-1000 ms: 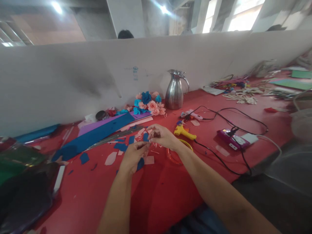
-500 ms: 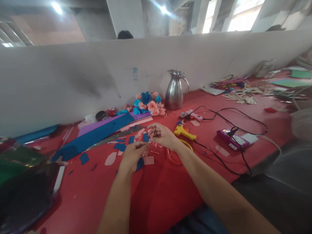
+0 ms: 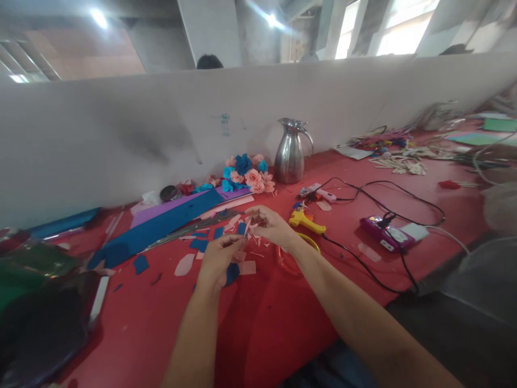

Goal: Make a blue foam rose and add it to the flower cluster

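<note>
My left hand [image 3: 218, 260] and my right hand [image 3: 271, 226] meet over the red table [image 3: 258, 318], fingertips pinched together on a small pink paper piece [image 3: 247, 228]. Its exact shape is too small to make out. Blue and pink paper scraps [image 3: 200, 244] lie scattered on the table under and around both hands. A yellow glue gun [image 3: 305, 220] lies just right of my right hand, beside an orange ring [image 3: 287, 261] near my right wrist.
Paper roses [image 3: 246, 173] in pink and blue sit by a steel jug [image 3: 290, 151] at the grey partition. Long blue and purple sheets [image 3: 169, 214] lie at left. Black cables and a pink device [image 3: 385, 233] are at right. Dark bags [image 3: 40, 312] fill the left edge.
My hands stay together at the same spot; the fingers have shifted slightly on the pink piece. The view has tilted down a little.
</note>
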`<state>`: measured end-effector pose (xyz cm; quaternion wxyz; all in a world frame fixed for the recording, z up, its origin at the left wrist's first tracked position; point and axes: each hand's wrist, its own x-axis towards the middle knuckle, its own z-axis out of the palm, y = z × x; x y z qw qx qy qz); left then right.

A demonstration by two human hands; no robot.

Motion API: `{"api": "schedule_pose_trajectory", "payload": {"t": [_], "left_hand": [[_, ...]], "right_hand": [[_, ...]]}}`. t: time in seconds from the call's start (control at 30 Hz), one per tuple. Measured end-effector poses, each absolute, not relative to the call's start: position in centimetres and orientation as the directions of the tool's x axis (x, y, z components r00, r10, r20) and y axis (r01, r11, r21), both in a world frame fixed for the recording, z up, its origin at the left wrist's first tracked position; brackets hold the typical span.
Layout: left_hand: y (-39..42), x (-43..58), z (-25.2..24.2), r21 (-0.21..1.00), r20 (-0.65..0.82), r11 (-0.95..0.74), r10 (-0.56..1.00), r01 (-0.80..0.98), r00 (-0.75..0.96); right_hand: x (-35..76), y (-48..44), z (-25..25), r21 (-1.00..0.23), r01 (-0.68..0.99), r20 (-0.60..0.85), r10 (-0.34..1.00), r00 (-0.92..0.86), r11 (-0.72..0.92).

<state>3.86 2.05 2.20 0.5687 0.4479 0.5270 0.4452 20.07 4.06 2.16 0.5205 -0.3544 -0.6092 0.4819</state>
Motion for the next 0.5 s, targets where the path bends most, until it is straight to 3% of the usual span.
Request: {"api": "schedule_pose_trajectory", "payload": {"t": [0.5], "left_hand": [[1.74, 4.48, 2.26, 0.984, -0.177, 0.177, 0.984, -0.007, -0.013]], "right_hand": [[19.47, 3.63, 2.38, -0.977, 0.019, 0.207, 0.967, -0.146, 0.212]]}}
